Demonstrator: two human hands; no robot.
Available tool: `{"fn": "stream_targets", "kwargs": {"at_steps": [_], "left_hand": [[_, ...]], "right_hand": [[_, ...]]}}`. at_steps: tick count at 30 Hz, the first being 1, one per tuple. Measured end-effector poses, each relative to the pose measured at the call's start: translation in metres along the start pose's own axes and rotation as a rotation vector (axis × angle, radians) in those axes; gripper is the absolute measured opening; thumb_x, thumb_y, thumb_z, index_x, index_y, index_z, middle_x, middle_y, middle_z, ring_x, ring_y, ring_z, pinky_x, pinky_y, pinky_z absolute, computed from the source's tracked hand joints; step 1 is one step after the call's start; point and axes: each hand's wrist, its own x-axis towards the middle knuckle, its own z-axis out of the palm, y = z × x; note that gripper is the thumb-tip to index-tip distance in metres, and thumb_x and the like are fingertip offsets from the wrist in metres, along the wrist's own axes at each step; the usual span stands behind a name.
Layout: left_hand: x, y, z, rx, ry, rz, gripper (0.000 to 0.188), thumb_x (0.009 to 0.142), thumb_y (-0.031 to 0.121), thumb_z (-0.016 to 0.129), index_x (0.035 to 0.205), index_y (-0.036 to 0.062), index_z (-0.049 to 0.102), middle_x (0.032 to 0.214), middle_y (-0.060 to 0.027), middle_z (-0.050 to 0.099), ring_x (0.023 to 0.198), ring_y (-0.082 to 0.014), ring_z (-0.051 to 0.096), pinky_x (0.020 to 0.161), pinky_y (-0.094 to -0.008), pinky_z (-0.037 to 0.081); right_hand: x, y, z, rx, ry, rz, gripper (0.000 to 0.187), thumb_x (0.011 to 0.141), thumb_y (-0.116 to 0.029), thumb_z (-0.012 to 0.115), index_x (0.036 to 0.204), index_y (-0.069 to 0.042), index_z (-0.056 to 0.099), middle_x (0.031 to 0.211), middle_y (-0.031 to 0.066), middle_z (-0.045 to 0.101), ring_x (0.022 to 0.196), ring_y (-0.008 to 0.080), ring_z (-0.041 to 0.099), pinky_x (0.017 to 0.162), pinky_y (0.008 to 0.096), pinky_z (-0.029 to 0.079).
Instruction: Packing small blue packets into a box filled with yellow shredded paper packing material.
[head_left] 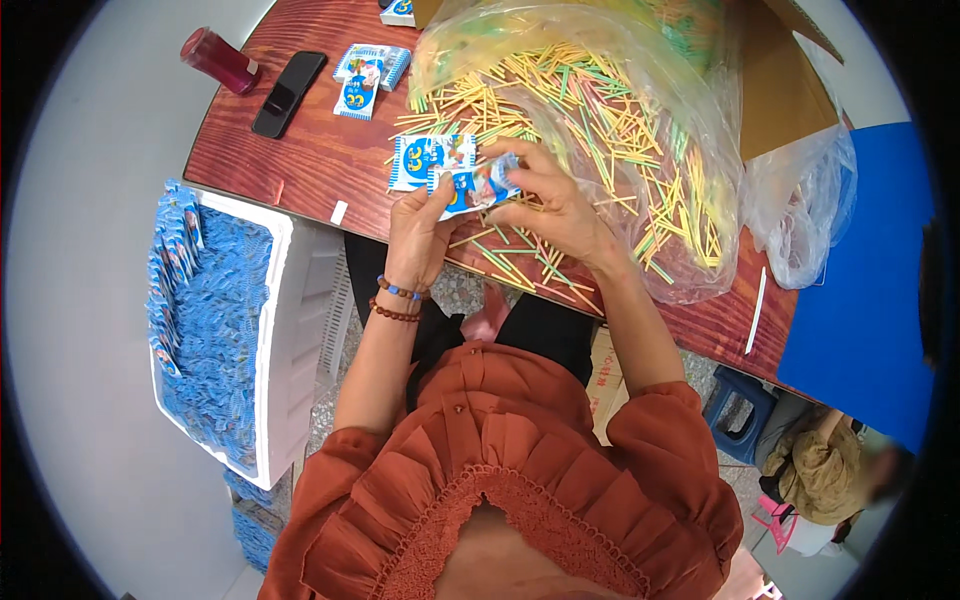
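A small blue-and-white printed packet [478, 188] is held over the table's near edge between both hands. My left hand [418, 225] pinches its left end, the thumb lying on the front. My right hand [555, 205] grips its right end with bent fingers. Just behind it a similar packet [412, 162] lies on the table, partly covered. Thin yellow, green and pink sticks [655, 150] spill from a large clear plastic bag [590, 20] beyond my hands. More loose sticks [520, 262] lie under my right hand.
On the table [230, 150] are several more packets [358, 95], a black phone [290, 95] and a red-capped container [222, 62]. To the left stands a white foam box [270, 330] full of blue packets. A blue stool [740, 415] and another person [825, 470] are at lower right.
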Motion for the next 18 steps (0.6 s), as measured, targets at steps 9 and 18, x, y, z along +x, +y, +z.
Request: {"fn": "stream_targets", "kwargs": {"at_steps": [9,18], "left_hand": [[-0.004,-0.008,0.003,0.129,-0.03,0.011,0.023,0.098,0.022,0.053,0.096,0.0012,0.063,0.085,-0.005,0.065,0.068,-0.0114,0.059,0.067,-0.0289,0.053],[-0.002,-0.003,0.001,0.029,0.014,0.062,0.023,0.098,0.023,0.053,0.098,0.0024,0.063,0.089,-0.0055,0.065,0.069,-0.012,0.058,0.066,-0.0279,0.052]], "right_hand": [[-0.001,0.004,-0.01,0.182,-0.164,-0.049,0.016,0.079,-0.01,0.071,0.093,-0.006,0.075,0.13,0.0115,0.056,0.124,0.0273,0.047,0.103,0.0392,0.037],[0.002,0.062,-0.131,-0.385,0.339,0.475,0.019,0.088,-0.016,0.061,0.097,-0.001,0.069,0.102,0.0106,0.067,0.091,0.0222,0.063,0.082,0.0333,0.048]]}}
